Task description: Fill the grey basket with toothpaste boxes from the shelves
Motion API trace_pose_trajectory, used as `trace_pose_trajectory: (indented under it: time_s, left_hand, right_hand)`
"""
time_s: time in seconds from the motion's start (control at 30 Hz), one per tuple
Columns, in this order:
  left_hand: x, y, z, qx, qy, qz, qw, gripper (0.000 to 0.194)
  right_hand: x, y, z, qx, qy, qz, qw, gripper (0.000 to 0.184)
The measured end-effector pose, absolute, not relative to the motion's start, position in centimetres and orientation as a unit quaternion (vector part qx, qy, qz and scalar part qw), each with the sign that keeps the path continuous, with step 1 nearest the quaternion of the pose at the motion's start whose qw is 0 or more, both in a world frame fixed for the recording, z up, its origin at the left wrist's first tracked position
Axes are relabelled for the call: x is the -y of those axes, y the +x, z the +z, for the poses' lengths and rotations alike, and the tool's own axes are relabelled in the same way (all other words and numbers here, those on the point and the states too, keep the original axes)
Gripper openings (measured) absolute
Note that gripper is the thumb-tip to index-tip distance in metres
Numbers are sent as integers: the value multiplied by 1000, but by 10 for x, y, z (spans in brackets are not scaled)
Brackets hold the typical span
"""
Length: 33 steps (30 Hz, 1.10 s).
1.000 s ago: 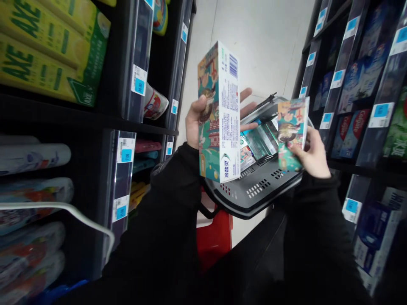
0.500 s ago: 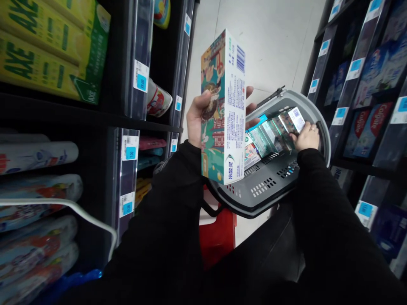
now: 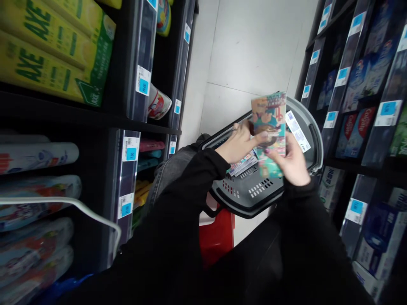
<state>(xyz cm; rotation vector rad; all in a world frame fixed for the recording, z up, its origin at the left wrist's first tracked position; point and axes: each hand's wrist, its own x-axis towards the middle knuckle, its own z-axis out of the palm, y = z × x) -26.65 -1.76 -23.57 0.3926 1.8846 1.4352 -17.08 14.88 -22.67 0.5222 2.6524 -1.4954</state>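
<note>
Two bare hands in black sleeves hold an illustrated box, teal and pink with its picture face turned upward, above a grey shopping basket in a shop aisle; the left hand grips the box's left side, its thumb laid across the picture; the right hand pinches the right side lower down, thumb on the face and fingers behind; the near end is blurred, so whether a second box overlaps it cannot be told.

The basket slants from near left to far right, with slots in its near side; inside, a white box printed with small text lies to the right of the held box, and more cartons show at the left, below the left hand; just nearer than the basket is a red object; pale floor tiles stretch beyond.

On the left, dark shelves carry yellow AXE packages far and plastic-wrapped goods near, with a white cable running across them; on the right, shelves hold red Colgate boxes and, nearer, dark blue boxes.
</note>
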Motion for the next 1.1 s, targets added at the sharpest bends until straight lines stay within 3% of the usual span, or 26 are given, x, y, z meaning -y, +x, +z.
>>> trace_pose_trajectory:
  time_s: [0.13,0.27,0.57,0.67,0.87,0.93,1.0,1.1]
  left_hand:
    - [31,-272,-239,-871,245,234,355,58]
    - [38,-272,-245,-881,257,102,384,57]
    - [37,-271,-246,-872,243,79,417,61]
    - [38,-272,-247,-872,245,72,418,61]
    - [36,-272,-245,-870,243,56,426,59]
    - [36,-272,-246,-870,242,49,428,59]
    - [36,-272,-246,-871,242,46,425,59]
    - [37,-272,-248,-873,244,46,420,59]
  right_hand:
    - [-240,-173,-246,-934,293,-198,42,53]
    - [-305,-176,-281,-933,326,-125,84,53]
    - [-327,-177,-326,-966,222,-94,90,51]
    - [-322,-177,-325,-968,227,-49,92,59]
    - [-280,-174,-302,-959,282,-29,-6,83]
    - [-245,-172,-297,-951,310,6,-12,83]
    - [-202,-170,-304,-948,313,-26,52,75]
    - [-136,-169,-341,-846,392,-262,251,69]
